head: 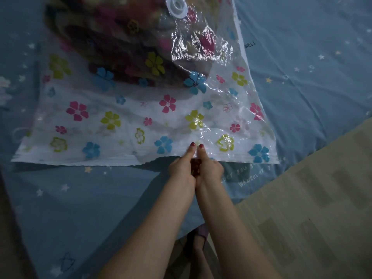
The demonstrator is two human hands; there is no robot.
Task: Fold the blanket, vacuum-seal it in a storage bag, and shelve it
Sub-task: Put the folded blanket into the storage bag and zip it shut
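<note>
A clear storage bag (128, 121) printed with coloured flowers lies flat on the bed. The folded blanket (112, 43), dark with pink and yellow patterns, sits inside its far half. A white round valve (178, 6) shows on top at the far end. My left hand (182, 168) and my right hand (209, 168) meet side by side at the bag's near edge, right of its middle. Each pinches the zip strip, thumb on top and fingers curled beneath.
The bag rests on a blue bed sheet (302, 57) with small stars and printed words. The bed's corner points towards me, and wood-pattern floor (314, 208) lies to the right. My foot in a slipper (199, 238) stands below the bed's corner.
</note>
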